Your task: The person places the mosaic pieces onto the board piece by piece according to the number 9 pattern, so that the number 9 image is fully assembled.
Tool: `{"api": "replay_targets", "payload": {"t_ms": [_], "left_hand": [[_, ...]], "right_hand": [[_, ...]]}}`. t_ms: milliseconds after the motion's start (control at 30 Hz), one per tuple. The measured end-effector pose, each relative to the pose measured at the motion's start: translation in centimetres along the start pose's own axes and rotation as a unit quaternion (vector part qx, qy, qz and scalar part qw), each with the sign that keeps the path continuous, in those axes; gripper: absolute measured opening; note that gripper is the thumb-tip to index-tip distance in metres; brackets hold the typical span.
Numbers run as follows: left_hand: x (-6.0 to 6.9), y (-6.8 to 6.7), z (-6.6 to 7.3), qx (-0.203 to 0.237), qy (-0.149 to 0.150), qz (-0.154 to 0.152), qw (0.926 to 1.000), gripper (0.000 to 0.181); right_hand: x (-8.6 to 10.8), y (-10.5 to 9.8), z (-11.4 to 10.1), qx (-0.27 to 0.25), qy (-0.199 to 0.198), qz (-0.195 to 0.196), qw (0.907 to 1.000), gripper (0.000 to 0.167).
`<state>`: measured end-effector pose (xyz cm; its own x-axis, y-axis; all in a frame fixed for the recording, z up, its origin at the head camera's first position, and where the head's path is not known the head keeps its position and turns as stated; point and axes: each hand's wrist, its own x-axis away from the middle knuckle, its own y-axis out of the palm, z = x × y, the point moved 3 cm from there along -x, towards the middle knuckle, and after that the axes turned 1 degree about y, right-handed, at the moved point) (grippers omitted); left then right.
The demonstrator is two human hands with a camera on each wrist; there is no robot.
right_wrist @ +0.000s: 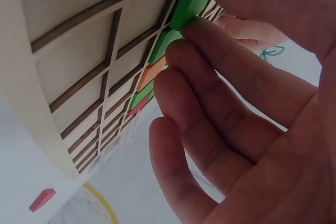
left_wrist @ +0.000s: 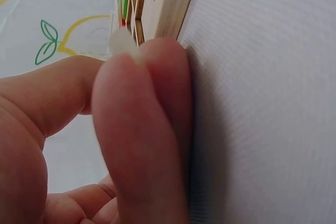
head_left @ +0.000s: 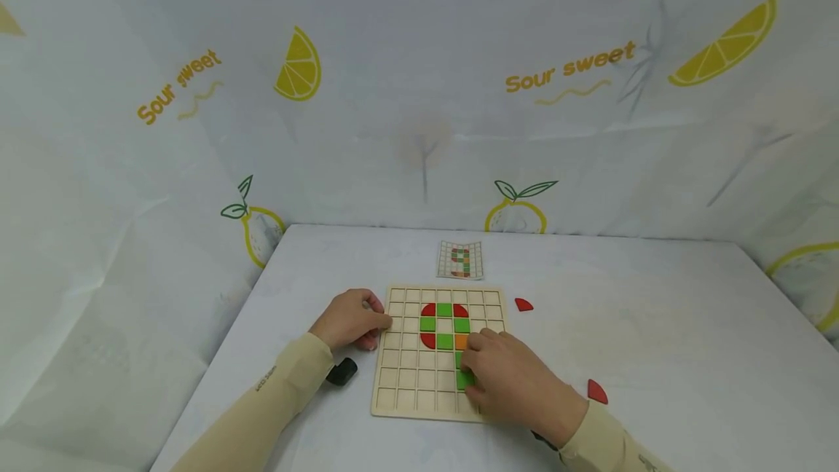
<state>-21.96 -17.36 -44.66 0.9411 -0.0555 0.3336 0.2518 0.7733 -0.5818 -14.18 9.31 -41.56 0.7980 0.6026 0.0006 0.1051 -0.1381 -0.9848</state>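
A light wooden grid board (head_left: 408, 379) lies on the white table, with red, green and orange tiles set in some of its squares. My left hand (head_left: 354, 319) is at the board's left edge, its thumb and a finger pinching the rim in the left wrist view. Over the lower right part of the board, my right hand (head_left: 514, 379) holds a green square tile (right_wrist: 189, 4) between thumb and index finger. That tile looks slightly tilted in the right wrist view. An orange tile (head_left: 462, 341) sits just above the right fingers. The right hand hides the board's lower right squares.
A small pattern card (head_left: 444, 262) with a matching grid lies behind the board. One red quarter-round tile (head_left: 523, 304) is beside the board's upper right, and another red quarter-round tile (head_left: 597, 391) lies near the right wrist. A lemon-printed cloth (head_left: 393, 93) rises behind the table.
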Motion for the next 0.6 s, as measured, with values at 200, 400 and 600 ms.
{"api": "replay_targets", "payload": {"t_ms": [200,400,600], "left_hand": [[-0.2,0.2,-0.2,-0.010,-0.002,-0.003,0.9999,0.020],[-0.4,0.3,0.1,-0.010,0.003,-0.003,0.9999,0.021],[-0.2,0.0,-0.1,-0.011,-0.004,-0.001,0.9999,0.021]], "right_hand": [[0.3,-0.1,0.1,0.001,0.001,0.007,1.0000,0.007],[1.5,-1.7,2.2,0.006,0.033,0.024,0.9991,0.016],[3.9,-2.8,5.2,0.008,0.079,0.014,0.9968,0.025]]}}
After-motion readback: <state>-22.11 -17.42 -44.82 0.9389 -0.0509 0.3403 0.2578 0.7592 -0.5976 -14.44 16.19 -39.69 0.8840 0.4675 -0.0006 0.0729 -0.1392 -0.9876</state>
